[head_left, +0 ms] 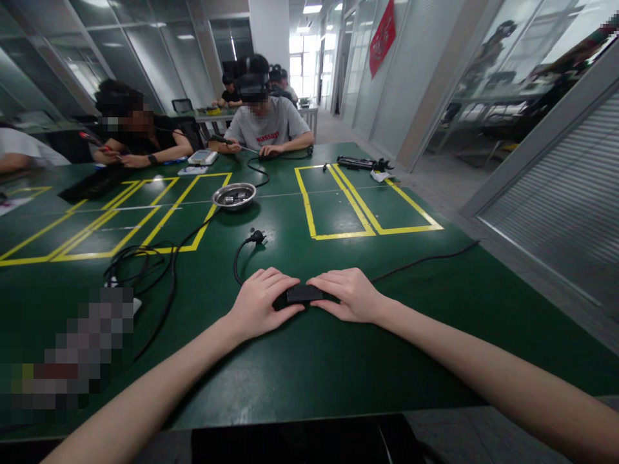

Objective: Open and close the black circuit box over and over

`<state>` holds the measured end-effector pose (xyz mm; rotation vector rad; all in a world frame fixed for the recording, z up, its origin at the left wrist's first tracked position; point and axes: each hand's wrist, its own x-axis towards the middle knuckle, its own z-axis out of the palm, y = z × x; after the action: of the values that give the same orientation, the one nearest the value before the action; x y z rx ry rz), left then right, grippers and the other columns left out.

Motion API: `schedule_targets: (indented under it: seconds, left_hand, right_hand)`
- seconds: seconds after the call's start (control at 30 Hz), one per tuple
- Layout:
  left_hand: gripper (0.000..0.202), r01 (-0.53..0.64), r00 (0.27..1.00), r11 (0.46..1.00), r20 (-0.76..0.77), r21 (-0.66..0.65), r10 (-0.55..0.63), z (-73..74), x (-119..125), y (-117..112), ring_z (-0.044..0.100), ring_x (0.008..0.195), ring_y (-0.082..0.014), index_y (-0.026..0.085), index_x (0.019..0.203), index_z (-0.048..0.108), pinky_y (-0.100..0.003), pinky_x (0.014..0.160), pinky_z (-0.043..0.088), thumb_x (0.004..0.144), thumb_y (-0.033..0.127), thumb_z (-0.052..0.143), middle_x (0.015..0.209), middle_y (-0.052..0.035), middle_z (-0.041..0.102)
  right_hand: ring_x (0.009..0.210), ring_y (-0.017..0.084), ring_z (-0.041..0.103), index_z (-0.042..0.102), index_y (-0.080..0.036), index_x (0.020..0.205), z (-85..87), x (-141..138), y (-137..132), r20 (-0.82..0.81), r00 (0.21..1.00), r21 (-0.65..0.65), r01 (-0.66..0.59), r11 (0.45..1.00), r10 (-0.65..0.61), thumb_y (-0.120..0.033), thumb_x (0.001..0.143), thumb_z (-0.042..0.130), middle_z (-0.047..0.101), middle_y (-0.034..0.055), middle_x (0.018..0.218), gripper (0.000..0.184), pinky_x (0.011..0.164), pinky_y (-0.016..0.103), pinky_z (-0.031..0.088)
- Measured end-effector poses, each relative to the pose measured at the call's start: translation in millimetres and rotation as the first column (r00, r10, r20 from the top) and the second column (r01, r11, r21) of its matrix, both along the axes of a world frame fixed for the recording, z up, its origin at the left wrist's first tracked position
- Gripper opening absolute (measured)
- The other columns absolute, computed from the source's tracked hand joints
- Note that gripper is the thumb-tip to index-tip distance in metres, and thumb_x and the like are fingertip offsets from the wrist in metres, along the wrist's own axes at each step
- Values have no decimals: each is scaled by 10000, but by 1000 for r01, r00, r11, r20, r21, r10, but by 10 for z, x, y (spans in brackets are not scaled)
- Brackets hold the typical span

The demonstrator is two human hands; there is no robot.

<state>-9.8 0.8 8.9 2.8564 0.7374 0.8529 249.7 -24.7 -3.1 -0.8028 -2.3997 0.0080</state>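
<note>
A small black power adapter (304, 294) lies on the green table (338, 361) in front of me. My left hand (261, 301) rests on its left end with fingers curled around it. My right hand (349, 295) covers its right end, fingers closed over it. A black cable runs from the adapter's left side up to a plug (256, 238), and another cable (425, 259) leads off to the right.
A metal bowl (234, 195) with small parts sits beyond the plug. Yellow tape rectangles (338, 233) mark the table. A tangle of black cables (140, 264) lies at left. Two people sit at the far side; a black tool (362, 164) lies at far right.
</note>
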Motion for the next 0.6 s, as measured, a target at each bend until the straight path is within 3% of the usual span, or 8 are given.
schedule_targets:
  seconds: [0.17, 0.27, 0.37, 0.5, 0.6]
  left_hand:
    - [300, -9, 1000, 997, -11, -77, 8, -9, 7, -31, 660, 839, -230, 167, 1092, 725, -368, 765, 498, 1008, 438, 627, 911, -88, 758]
    - [311, -13, 1000, 990, -5, -139, 12, -47, 15, -33, 660, 803, -219, 168, 1085, 738, -371, 771, 520, 1001, 447, 632, 878, -82, 760]
    - [346, -29, 999, 992, 41, -123, 35, -46, -7, -4, 684, 929, -252, 190, 1242, 706, -411, 844, 549, 988, 417, 647, 1012, -106, 780]
    - [448, -100, 989, 995, 113, -15, 101, 14, -89, 49, 624, 1237, -312, 241, 1413, 609, -512, 1035, 508, 974, 322, 652, 1335, -130, 707]
    - [408, -70, 992, 997, 105, -18, 72, 37, -126, 59, 627, 1245, -302, 246, 1392, 626, -513, 1042, 515, 984, 266, 617, 1351, -126, 699]
  right_hand:
    - [1002, 226, 736, 562, -189, 1432, 35, -17, -7, 117, 992, 0, -57, 998, 56, -417, 1045, 560, 730, 138, 1215, 450, 789, 320, 587]
    - [910, 212, 711, 486, -252, 1532, 51, -45, -27, 305, 950, 10, -68, 998, 62, -401, 1052, 540, 675, 119, 1181, 505, 671, 291, 563]
    - [789, 189, 675, 466, -271, 1552, 41, -28, -15, 375, 927, -10, 18, 1000, -13, -365, 1055, 520, 645, 93, 1096, 509, 592, 266, 529]
    - [728, 181, 683, 426, -276, 1575, 7, 191, 161, 186, 959, -89, 233, 968, -213, -373, 1056, 488, 664, 101, 1177, 531, 658, 309, 573]
    - [1100, 284, 695, 475, -253, 1531, -23, 524, 424, -191, 894, -168, 378, 911, -406, -406, 1038, 487, 663, 128, 1324, 516, 930, 438, 583]
